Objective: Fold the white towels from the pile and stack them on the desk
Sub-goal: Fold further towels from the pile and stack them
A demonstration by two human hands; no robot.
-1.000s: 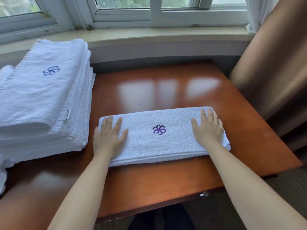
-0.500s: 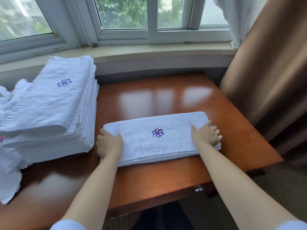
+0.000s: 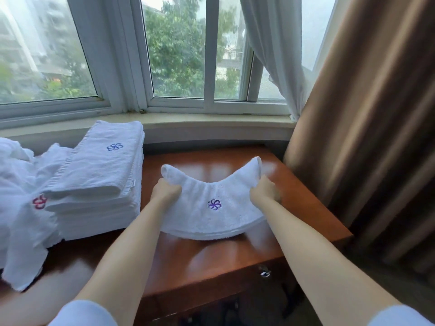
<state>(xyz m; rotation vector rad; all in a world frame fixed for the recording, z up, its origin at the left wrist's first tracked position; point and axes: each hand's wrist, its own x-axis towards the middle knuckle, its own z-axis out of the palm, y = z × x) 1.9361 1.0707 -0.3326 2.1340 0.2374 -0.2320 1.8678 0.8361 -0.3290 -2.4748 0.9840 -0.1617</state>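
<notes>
The folded towel [image 3: 211, 208], marked with a purple flower emblem, is held clear of the desk [image 3: 223, 257] by both hands, one at each short end. The left hand [image 3: 166, 190] grips the left end with curled fingers, and the right hand [image 3: 264, 191] grips the right end in the same way. Because support is applied only at the ends, the middle of the towel sags downward and both ends stand up above the fists; the bundle forms a shallow curve over the centre of the desk. Gripping both ends keeps the folded layers together, which is judged to prevent the fold from opening during transfer. The stack of folded towels [image 3: 103, 175] stands on the left part of the desk, near the window sill [image 3: 211, 123], with a blue emblem on its top piece. The unfolded pile [image 3: 21, 208] lies further left, partly draped over the desk edge. The step in hand is judged to be the transfer of the folded towel leftward onto the stack. The sagging middle calls for a level set-down to keep the edges aligned.
</notes>
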